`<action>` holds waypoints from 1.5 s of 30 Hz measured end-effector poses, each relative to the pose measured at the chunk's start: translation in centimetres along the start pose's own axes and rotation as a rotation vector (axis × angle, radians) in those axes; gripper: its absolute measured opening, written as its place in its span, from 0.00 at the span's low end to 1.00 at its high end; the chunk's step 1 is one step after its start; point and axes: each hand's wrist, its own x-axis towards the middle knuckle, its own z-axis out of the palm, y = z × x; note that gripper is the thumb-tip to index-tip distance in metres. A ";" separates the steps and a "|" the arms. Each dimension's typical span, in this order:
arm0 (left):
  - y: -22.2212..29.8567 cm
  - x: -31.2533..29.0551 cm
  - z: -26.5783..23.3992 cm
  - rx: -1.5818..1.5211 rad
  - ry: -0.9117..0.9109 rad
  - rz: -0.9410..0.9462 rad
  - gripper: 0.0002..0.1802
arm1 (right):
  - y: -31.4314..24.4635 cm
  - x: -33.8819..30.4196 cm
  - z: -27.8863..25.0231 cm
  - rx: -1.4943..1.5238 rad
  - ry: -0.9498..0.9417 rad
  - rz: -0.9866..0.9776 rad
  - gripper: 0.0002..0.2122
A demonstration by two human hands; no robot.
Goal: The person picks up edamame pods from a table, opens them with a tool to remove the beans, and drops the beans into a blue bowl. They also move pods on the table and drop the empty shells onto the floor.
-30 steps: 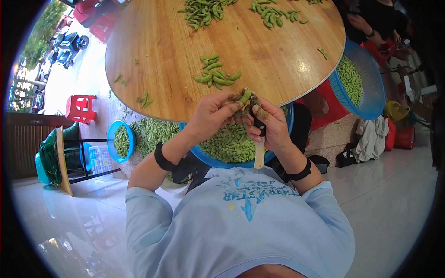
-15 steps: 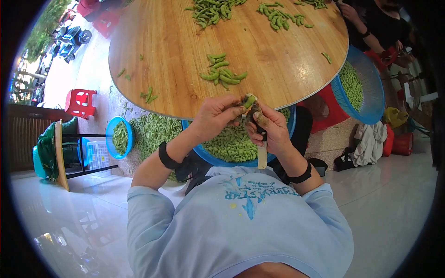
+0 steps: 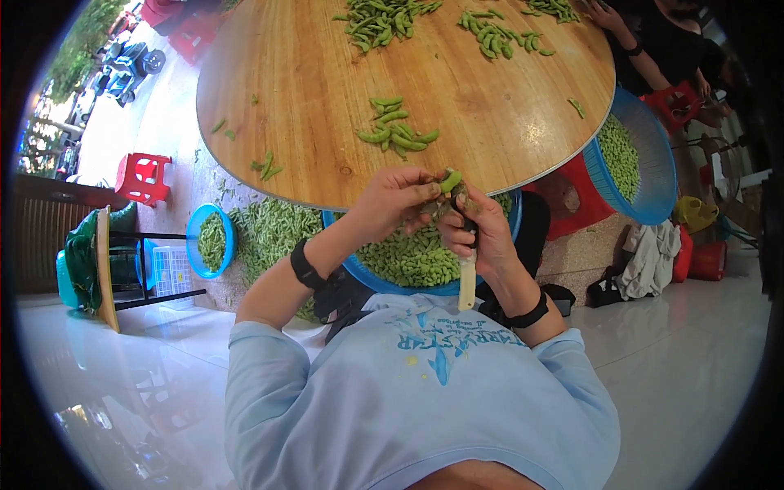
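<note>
– Where's the pod?
– Up at the tabletop's near edge, between the two hands.
– And the grip?
– The left hand pinches it between thumb and fingers. The right hand has its fingers curled round a tool, dark at the top and cream at its lower end, which points down toward the shirt.
– Does the right thumb press the pod too?
– I can't tell; the fingertips crowd together there.
– What lies nearby?
– A small pile of pods, just in from the near edge. A bigger heap sits by the far edge, and one stray pod near the right edge.
– Below?
– A blue basin with a green heap in it, partly under the near edge.
</note>
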 end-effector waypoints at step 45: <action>2.0 0.8 -8.0 1.557 0.579 0.670 0.10 | 2.1 -0.3 -0.6 -1.121 0.040 -0.211 0.17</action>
